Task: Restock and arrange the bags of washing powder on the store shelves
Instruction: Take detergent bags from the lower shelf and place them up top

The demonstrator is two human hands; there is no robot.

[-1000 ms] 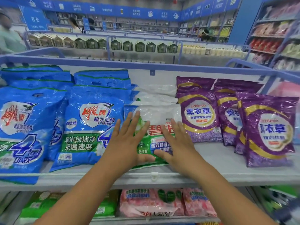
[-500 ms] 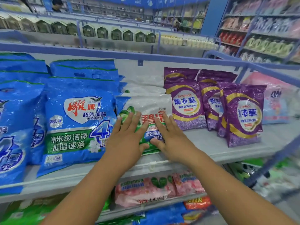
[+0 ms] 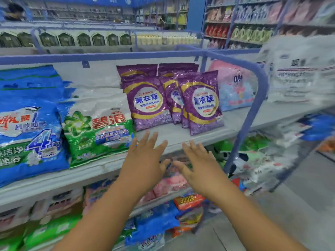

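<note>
A green-and-white washing powder bag [image 3: 98, 127] leans on the grey top shelf [image 3: 174, 134], between big blue bags [image 3: 29, 124] on its left and purple bags [image 3: 147, 98] on its right. A second purple bag [image 3: 201, 102] stands further right at the front. My left hand [image 3: 145, 160] hovers open just right of the green bag, in front of the shelf edge, touching nothing. My right hand [image 3: 199, 163] is open beside it, fingers spread, below the purple bags.
A blue metal rail [image 3: 253, 113] curves down at the shelf's right end. A pink bag [image 3: 233, 87] and a white bag [image 3: 297, 69] sit beyond it. Lower shelves hold pink, green and blue bags [image 3: 168, 183]. More store shelving stands behind and to the right.
Both hands have lifted off the green-and-white bag and shifted right, away from it. The view has swung to the right, and the bag stays leaning on the shelf.
</note>
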